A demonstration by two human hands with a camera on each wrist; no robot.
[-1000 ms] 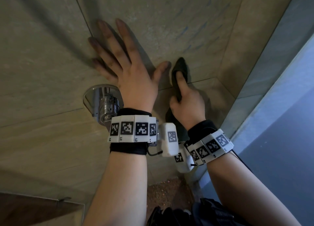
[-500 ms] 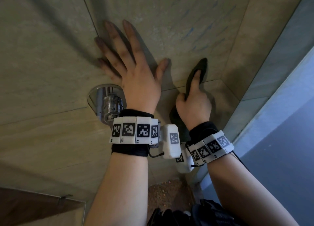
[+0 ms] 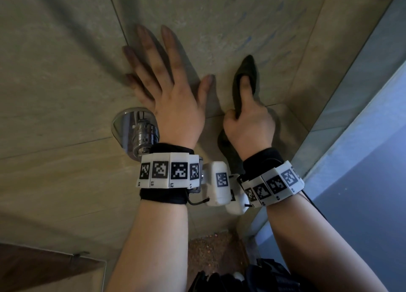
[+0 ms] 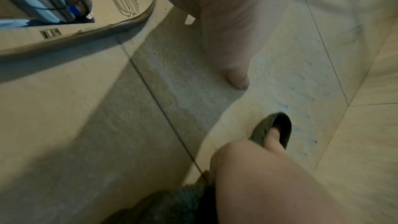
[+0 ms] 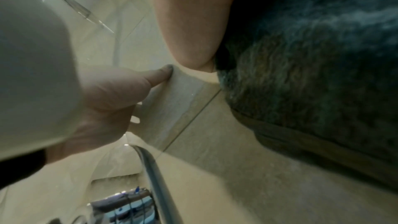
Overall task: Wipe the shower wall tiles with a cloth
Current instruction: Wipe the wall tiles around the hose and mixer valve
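The wiping itself is the step in hand: the right hand (image 3: 249, 124) has a dark cloth (image 3: 247, 72) bunched in its curled fingers, with one finger stretched out along the fabric and pressing its far tip against the shower wall tiles (image 3: 219, 23), just above a horizontal grout line and near the right-hand corner of the shower. The tail of the cloth hangs down below the palm, toward the wrist. The left hand (image 3: 169, 94) lies flat on the same tile to the left, fingers straight and spread apart, thumb out toward the cloth, holding nothing; it looks like a brace. Just below and left of it a chrome valve fitting (image 3: 138, 131) projects from the wall. From the left wrist view, faint blue marks (image 4: 301, 101) speckle the tile beyond the cloth tip, so the job seems partly done at best. The next move calls for firm pressure through that extended finger while sweeping the cloth up and right over the streaks, and the braced hand may have to shift to free the tile under it
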